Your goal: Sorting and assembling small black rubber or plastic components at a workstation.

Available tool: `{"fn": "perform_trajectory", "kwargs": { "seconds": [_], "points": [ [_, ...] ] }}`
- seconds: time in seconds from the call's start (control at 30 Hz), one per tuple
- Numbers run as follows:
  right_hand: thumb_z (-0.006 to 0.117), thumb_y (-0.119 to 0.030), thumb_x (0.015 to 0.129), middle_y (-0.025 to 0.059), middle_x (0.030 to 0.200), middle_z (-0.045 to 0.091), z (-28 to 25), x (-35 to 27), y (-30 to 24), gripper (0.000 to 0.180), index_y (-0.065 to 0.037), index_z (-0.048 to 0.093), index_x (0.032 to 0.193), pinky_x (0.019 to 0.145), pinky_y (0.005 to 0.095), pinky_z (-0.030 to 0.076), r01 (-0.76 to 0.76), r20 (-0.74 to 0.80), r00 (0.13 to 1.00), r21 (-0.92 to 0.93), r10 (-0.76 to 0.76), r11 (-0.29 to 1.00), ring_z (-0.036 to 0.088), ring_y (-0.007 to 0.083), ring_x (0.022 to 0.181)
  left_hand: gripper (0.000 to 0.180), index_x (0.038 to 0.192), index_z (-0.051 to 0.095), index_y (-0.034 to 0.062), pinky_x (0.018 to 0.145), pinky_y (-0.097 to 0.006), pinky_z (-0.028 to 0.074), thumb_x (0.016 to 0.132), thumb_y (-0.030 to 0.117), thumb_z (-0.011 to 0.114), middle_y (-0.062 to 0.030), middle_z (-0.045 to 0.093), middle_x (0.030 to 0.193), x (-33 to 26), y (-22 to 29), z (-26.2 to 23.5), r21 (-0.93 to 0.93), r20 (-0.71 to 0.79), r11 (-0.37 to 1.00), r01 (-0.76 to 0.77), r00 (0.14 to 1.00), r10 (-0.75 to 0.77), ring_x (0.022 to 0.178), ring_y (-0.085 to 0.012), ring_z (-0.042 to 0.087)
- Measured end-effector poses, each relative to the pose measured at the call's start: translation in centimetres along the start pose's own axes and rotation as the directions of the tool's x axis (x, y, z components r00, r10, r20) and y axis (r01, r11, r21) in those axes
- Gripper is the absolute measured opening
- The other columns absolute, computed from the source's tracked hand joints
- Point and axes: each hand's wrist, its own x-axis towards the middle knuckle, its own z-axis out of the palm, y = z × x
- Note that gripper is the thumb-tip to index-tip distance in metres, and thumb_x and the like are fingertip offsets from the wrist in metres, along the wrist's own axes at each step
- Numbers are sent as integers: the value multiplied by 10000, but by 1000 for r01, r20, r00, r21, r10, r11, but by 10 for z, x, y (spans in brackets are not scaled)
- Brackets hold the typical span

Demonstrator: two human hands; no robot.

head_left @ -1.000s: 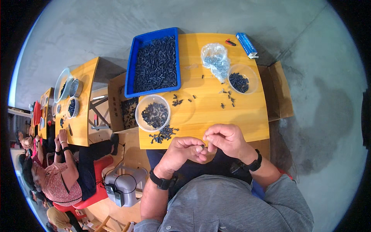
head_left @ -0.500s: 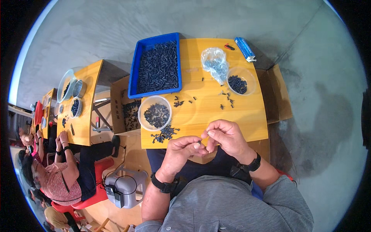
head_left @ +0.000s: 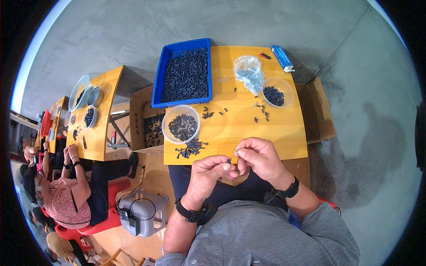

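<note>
Just past the table's front edge, my left hand (head_left: pixel 212 170) pinches a small black plastic part (head_left: pixel 229 161) between thumb and index finger. My right hand (head_left: pixel 259 160) is close beside it, thumb and index pressed together on something tiny and pale that I cannot make out. The fingertips of both hands almost meet. Left of them on the tabletop lies a loose heap of small black parts (head_left: pixel 191 148), against a round clear tub (head_left: pixel 165 128) with more black parts inside.
A blue tray (head_left: pixel 156 88) full of black parts stands at the back left of the yellow table (head_left: pixel 262 142). Farther right are a plastic bag (head_left: pixel 248 73) of small bits, a second clear tub (head_left: pixel 288 91) and a blue box (head_left: pixel 282 58). Cardboard boxes (head_left: pixel 323 111) flank the table. Someone sits left.
The black part shows more clearly between my left fingertips now. Both hands keep nearly the same pose, while the whole view has shifted slightly.
</note>
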Motion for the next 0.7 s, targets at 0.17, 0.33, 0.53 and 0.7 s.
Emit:
{"fn": "perform_trajectory", "kwargs": {
  "seconds": [0.17,0.33,0.53,0.7],
  "points": [
    [555,-69,943,50,767,616,-3,-5,4,113,23,605,986,563,242,517,31,28,999,-15,-30,999,606,105,627,151,1042,638,-17,708,-349,591,903,25,595,-122,689,854,-3,-3,2,-13,-22,1000,-5,1000,4,764,-217,694],
    [565,-71,935,9,680,598,7,-9,-7,98,9,618,949,528,203,473,69,34,997,-181,-63,981,566,64,576,141,1016,639,-25,685,-364,586,900,45,599,-129,686,825,-5,-5,3,-3,-41,999,-33,999,33,731,-224,685],
    [566,-39,918,17,762,580,13,-11,-5,80,20,619,934,521,197,452,173,97,984,-272,-152,947,555,53,600,117,977,656,-25,672,-338,570,885,28,607,-125,681,798,-6,-2,4,24,-10,999,-45,999,45,693,-194,663],
    [577,-24,898,37,770,569,15,-12,-8,63,11,626,916,537,223,455,168,108,984,-340,-139,925,563,74,629,109,967,666,-27,645,-311,566,873,-2,618,-114,682,804,-7,-2,5,47,-31,998,-43,999,45,688,-181,660]
  ]
}}
